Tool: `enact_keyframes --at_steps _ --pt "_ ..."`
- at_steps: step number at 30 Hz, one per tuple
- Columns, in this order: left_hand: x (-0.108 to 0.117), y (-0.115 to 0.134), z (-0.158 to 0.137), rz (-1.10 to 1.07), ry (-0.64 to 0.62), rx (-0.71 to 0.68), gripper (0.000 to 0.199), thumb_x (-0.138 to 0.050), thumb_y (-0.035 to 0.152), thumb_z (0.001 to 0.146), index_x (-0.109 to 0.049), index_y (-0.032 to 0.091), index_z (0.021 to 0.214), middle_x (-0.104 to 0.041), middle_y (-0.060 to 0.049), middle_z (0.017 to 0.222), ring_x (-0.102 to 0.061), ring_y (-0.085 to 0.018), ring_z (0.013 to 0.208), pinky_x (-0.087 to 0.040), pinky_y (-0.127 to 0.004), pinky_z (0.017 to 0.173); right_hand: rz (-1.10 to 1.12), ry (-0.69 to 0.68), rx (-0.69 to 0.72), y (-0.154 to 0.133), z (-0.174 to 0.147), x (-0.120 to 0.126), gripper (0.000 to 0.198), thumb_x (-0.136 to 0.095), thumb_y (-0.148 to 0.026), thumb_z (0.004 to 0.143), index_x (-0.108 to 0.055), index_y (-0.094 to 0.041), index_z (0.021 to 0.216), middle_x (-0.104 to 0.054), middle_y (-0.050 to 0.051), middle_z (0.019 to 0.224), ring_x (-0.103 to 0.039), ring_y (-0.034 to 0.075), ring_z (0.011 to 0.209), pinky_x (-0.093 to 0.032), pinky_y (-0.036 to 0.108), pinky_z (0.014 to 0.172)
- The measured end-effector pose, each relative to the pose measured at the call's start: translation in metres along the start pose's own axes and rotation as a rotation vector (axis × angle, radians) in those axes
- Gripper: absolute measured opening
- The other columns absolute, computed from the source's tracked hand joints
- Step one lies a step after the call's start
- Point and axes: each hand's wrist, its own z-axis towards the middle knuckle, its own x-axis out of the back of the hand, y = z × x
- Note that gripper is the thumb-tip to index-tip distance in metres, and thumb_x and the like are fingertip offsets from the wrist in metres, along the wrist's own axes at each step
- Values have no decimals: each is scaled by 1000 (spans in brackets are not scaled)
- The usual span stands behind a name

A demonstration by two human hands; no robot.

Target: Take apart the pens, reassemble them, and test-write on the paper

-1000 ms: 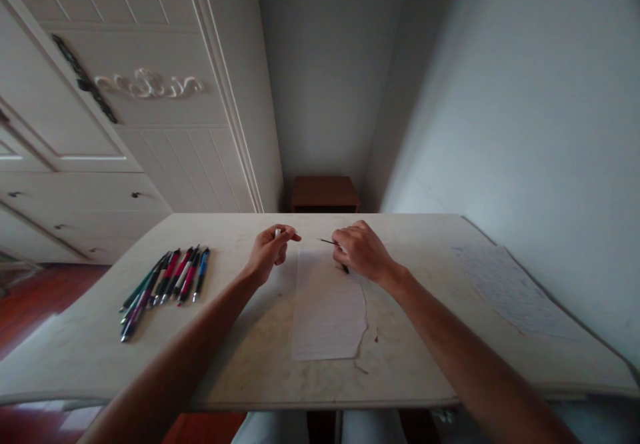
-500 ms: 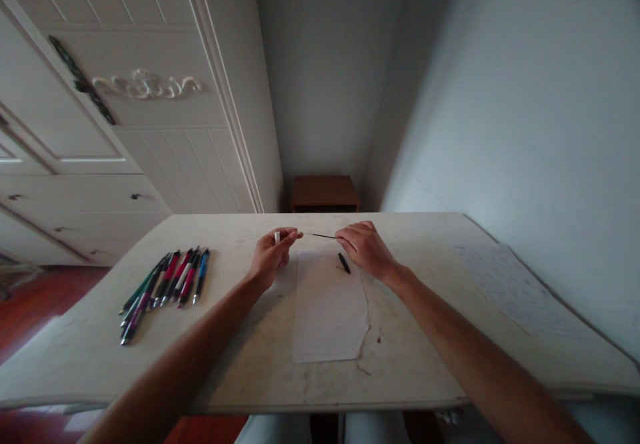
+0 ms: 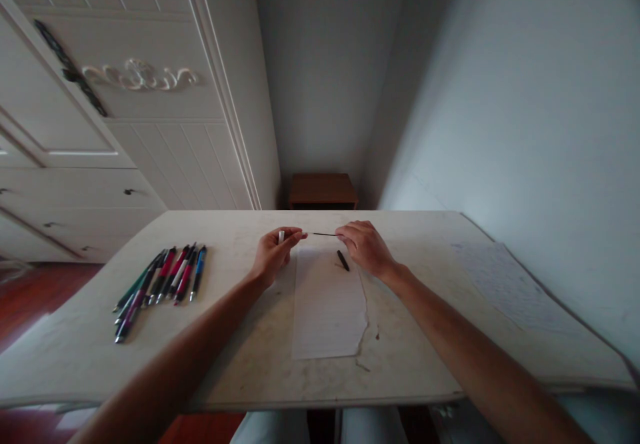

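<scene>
A thin pen refill [image 3: 324, 234], dark along most of its length and pale at its left end, stretches level between my two hands above the top of the paper. My left hand [image 3: 270, 255] is closed, its thumb and fingertips at the refill's pale end. A white cylindrical piece [image 3: 281, 236], perhaps part of a pen barrel, sticks up from the same hand. My right hand [image 3: 367, 249] pinches the refill's dark end. Below it, a short black pen part [image 3: 343, 261] lies on the lined paper [image 3: 327, 324], beside a tiny thin piece too small to make out.
Several pens [image 3: 165, 274] in red, green, purple and blue lie in a group on the table's left side. A written sheet [image 3: 510, 287] rests at the right, near the wall. Beyond the table [image 3: 410, 364] stands a brown wooden stool or small cabinet [image 3: 323, 189]; a white wardrobe [image 3: 165, 111] rises at left.
The view has shifted slightly. My left hand has moved a little right, closer to my right hand, and the white piece leans more. Both hands keep their hold on the refill.
</scene>
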Motion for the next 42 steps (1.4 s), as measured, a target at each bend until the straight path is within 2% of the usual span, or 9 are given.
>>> enact_keyframes --at_steps 11,15,18,22,25,31,35,39,42 --pt "-2 2 -2 48 -15 -14 42 -75 46 70 -67 12 93 -73 -12 95 -33 -2 38 -22 -19 35 -1 -3 36 1 0 -1 15 -55 -12 89 -69 -18 87 -70 5 83 -60 18 81 -38 30 79" --pt "0 -2 -1 150 -34 -56 42 -73 49 72 -70 14 94 -73 -9 90 -36 -4 40 -24 -20 36 7 1 26 3 -1 -2 16 -56 -11 89 -70 -18 88 -71 5 85 -61 18 83 -39 31 80" --pt "0 -4 -1 265 -35 -134 37 -72 48 72 -73 15 90 -73 -7 84 -49 -9 50 -32 -21 42 37 2 6 6 0 -2 17 -56 -10 89 -71 -18 92 -72 6 88 -62 18 86 -41 32 81" --pt "0 -4 0 351 -32 -221 33 -72 46 72 -74 16 84 -73 -6 82 -61 -17 70 -44 -24 59 88 -23 -2 9 0 -3 21 -56 -10 90 -72 -20 100 -72 6 93 -63 18 89 -43 33 83" --pt "0 -4 0 370 -33 -235 32 -72 46 72 -74 16 85 -73 -7 84 -63 -19 75 -46 -26 66 122 -52 -4 10 0 -5 19 -58 -10 89 -73 -20 96 -73 5 91 -64 18 89 -44 32 83" --pt "0 -7 1 413 -39 -238 30 -72 43 73 -74 17 86 -74 -7 86 -64 -19 76 -47 -27 69 190 -82 -45 11 1 -7 16 -60 -7 85 -73 -17 90 -73 6 87 -65 17 85 -47 29 79" --pt "2 -10 3 358 -80 -231 35 -75 43 71 -72 17 95 -74 -9 90 -67 -21 83 -49 -29 74 206 -76 -59 11 1 -8 15 -61 -6 84 -72 -16 87 -72 6 85 -66 17 83 -47 29 77" --pt "3 -11 4 341 -124 -220 43 -76 41 70 -69 16 105 -74 -9 91 -67 -20 82 -50 -28 71 214 -65 -53 12 1 -9 17 -60 -6 85 -71 -18 87 -72 5 85 -65 17 83 -47 29 78" --pt "5 -11 3 467 -113 -293 40 -71 38 74 -67 17 108 -73 -7 90 -63 -15 68 -47 -24 61 208 -41 -51 14 1 -9 16 -60 -7 85 -71 -18 87 -72 5 85 -65 17 83 -48 29 78"
